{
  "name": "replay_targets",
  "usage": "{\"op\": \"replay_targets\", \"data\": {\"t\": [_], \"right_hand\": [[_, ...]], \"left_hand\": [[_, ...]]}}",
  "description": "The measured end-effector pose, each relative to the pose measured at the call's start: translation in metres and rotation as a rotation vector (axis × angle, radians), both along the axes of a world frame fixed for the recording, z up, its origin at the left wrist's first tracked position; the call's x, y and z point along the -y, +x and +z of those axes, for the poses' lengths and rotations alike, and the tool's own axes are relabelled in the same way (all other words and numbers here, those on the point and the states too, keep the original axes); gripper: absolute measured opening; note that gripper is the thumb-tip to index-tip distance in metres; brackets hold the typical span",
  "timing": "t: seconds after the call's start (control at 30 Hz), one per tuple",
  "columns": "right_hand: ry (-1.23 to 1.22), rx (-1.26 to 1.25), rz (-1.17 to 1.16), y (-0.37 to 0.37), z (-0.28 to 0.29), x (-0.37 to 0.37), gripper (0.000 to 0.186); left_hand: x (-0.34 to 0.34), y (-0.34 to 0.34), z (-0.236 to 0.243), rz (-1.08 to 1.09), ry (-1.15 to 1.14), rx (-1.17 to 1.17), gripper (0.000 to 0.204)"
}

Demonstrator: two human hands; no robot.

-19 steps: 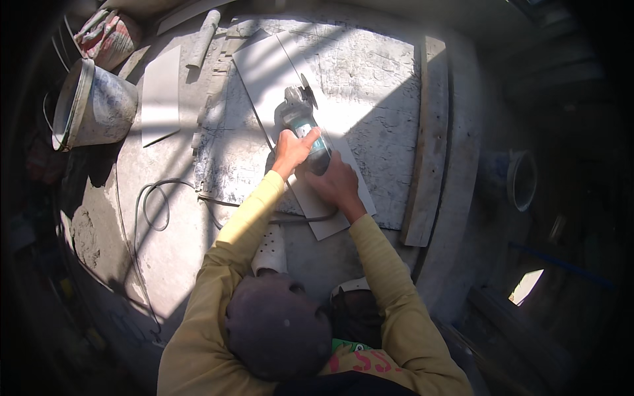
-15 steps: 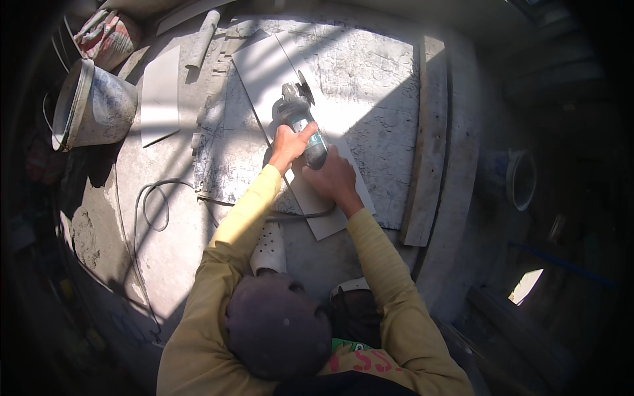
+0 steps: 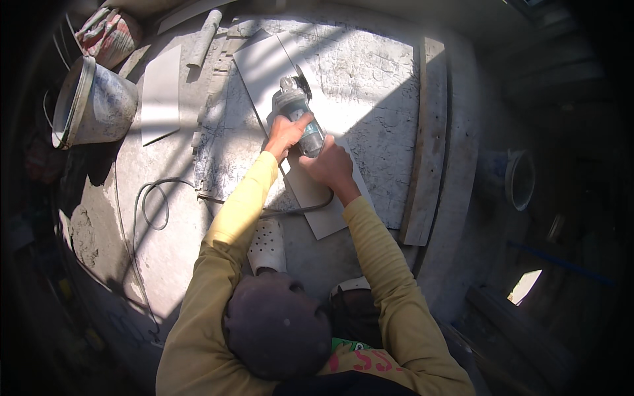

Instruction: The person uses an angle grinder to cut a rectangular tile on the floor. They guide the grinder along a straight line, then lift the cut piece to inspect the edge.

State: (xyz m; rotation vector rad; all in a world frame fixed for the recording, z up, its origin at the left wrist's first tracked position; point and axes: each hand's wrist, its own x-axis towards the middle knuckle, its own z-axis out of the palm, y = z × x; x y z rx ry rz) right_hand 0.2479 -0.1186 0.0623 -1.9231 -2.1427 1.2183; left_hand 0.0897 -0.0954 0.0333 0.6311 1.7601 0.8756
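Both my hands hold a teal and grey angle grinder (image 3: 308, 127) over a long pale tile (image 3: 264, 72). My left hand (image 3: 285, 136) is closed round the grinder's body just behind its metal head. Farther back, my right hand (image 3: 332, 165) grips the rear end, where the trigger side is hidden. The cutting disc (image 3: 302, 82) stands on edge at the tool's right, over a line that runs along the tile. Whether the disc touches the tile I cannot tell. A dark power cord (image 3: 310, 208) trails from the rear of the grinder.
Under the tile lies a rough whitish board (image 3: 376, 86), with a wooden plank (image 3: 426, 145) along its right side. At left are a tipped dirty bucket (image 3: 109, 105), another tile piece (image 3: 162, 96) and a stained sack (image 3: 109, 36). A second bucket (image 3: 522, 179) sits in shade at right.
The grinder and both my hands have moved slightly away from me along the tile. The cord has shifted a little, and the tile stays where it was.
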Motion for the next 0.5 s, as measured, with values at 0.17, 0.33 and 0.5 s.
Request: {"op": "replay_targets", "data": {"t": [0.17,0.33,0.5], "right_hand": [[-0.043,-0.019,0.006,0.007,0.003,0.004,0.070],[-0.051,-0.022,0.006,0.016,0.001,0.014,0.075],[-0.022,-0.008,0.007,0.023,-0.002,0.027,0.082]], "left_hand": [[0.008,0.005,0.002,-0.022,-0.016,-0.011,0.053],[0.019,0.012,0.000,-0.060,-0.032,-0.102,0.057],[0.029,0.017,-0.010,-0.103,-0.044,-0.169,0.058]]}}
